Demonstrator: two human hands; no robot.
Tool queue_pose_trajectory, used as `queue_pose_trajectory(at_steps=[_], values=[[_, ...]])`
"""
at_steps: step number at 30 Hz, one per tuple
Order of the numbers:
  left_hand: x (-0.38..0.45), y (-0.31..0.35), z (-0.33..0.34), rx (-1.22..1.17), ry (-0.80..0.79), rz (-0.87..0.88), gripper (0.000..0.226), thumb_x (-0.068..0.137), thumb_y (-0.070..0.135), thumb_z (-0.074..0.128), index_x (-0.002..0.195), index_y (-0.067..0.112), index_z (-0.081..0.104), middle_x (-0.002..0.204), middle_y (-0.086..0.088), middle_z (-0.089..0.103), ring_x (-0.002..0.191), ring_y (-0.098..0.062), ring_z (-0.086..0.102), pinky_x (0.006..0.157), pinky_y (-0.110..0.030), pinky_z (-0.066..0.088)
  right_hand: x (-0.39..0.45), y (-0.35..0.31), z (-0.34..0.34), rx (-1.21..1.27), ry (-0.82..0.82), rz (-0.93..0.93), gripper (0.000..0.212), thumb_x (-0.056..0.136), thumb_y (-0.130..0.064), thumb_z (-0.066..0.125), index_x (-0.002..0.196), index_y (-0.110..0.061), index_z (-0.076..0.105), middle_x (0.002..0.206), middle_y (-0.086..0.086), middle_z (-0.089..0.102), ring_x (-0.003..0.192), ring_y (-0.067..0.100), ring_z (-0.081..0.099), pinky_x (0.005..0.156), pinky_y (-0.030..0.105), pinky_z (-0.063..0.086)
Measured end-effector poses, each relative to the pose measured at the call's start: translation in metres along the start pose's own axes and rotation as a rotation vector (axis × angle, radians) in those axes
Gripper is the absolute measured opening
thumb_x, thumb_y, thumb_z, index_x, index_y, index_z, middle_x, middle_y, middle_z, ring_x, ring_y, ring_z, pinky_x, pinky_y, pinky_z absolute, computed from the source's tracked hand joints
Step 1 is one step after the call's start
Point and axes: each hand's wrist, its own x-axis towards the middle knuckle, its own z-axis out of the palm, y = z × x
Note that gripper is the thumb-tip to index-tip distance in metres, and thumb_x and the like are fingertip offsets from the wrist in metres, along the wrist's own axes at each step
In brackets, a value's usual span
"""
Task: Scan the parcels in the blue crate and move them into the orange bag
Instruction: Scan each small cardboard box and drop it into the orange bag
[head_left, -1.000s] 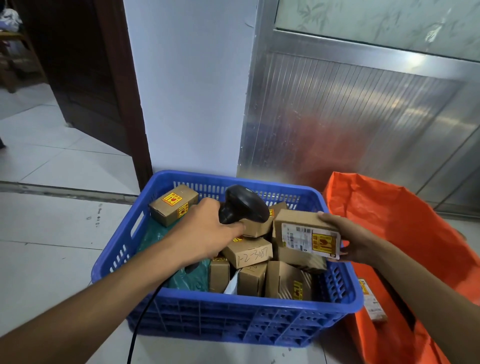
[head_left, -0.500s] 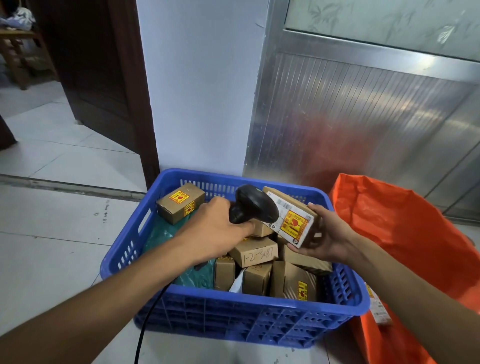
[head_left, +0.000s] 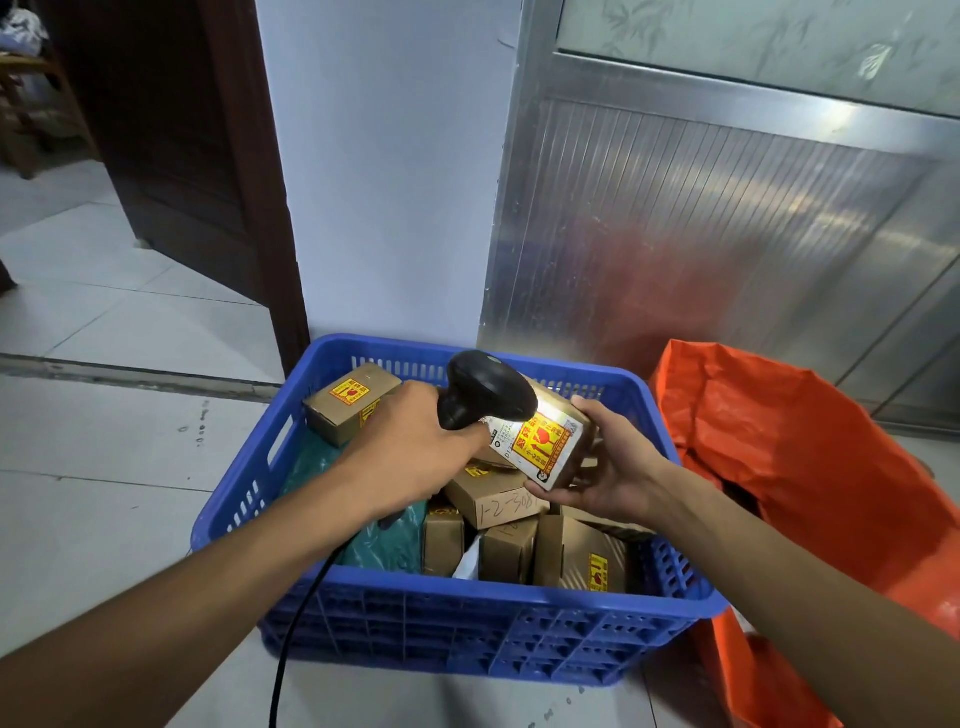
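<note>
Scanner (head_left: 488, 389) touches parcel (head_left: 550, 447) above crate (head_left: 467, 629) rim.

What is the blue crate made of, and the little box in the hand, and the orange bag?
The blue crate looks like hard molded plastic: smooth, slightly glossy, with slotted walls. The little box in the right hand seems to be brown cardboard, matte, with a glossy printed sticker. The orange bag is probably thin plastic or woven plastic sheet: it crinkles and shines; which one is hard to tell.
</note>
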Motion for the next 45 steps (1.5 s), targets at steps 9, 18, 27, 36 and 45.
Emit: queue_pose_trajectory(at_steps=[9,18,27,36,45], values=[[-0.001,0.002,-0.002,0.006,0.002,-0.017,0.026,0.089,0.031,0.069,0.073,0.01,0.062,0.057,-0.005,0.053,0.053,-0.021,0.052,0.064,-0.042,0.051,-0.002,-0.001,-0.002,0.002,0.005,0.011,0.049,0.088,-0.042,0.071,0.12,-0.006,0.062,0.124,0.025,0.055,0.108,0.042,0.059,0.075,0.059,0.059],[-0.003,0.004,-0.003,0.012,-0.003,-0.023,0.029,0.088,0.033,0.069,0.083,0.004,0.066,0.059,-0.007,0.053,0.054,-0.023,0.052,0.07,-0.051,0.057,0.002,-0.004,-0.007,0.004,0.026,0.015,0.051,0.088,-0.043,0.071,0.122,-0.006,0.059,0.123,0.026,0.056,0.106,0.043,0.06,0.075,0.058,0.059],[-0.004,0.007,-0.002,0.003,-0.018,-0.034,0.025,0.091,0.029,0.068,0.082,0.006,0.064,0.058,-0.006,0.052,0.046,-0.016,0.051,0.057,-0.034,0.048,0.009,-0.019,-0.033,0.037,0.109,-0.033,0.051,0.09,-0.042,0.069,0.122,-0.005,0.057,0.122,0.025,0.056,0.102,0.042,0.062,0.074,0.058,0.058],[-0.005,0.009,0.0,0.013,-0.036,-0.035,0.022,0.091,0.029,0.068,0.083,0.009,0.066,0.058,-0.005,0.053,0.046,-0.013,0.05,0.056,-0.033,0.047,0.016,-0.04,-0.071,0.151,0.178,-0.095,0.037,0.092,-0.04,0.067,0.11,-0.009,0.059,0.128,0.02,0.056,0.115,0.04,0.058,0.078,0.06,0.055],[-0.007,0.013,0.002,0.04,-0.042,-0.061,0.021,0.09,0.031,0.069,0.079,0.014,0.065,0.057,-0.005,0.056,0.05,-0.018,0.053,0.063,-0.046,0.055,0.017,-0.06,-0.106,0.346,0.238,-0.228,0.048,0.09,-0.039,0.067,0.126,-0.011,0.05,0.125,0.019,0.052,0.114,0.039,0.058,0.084,0.06,0.054]])
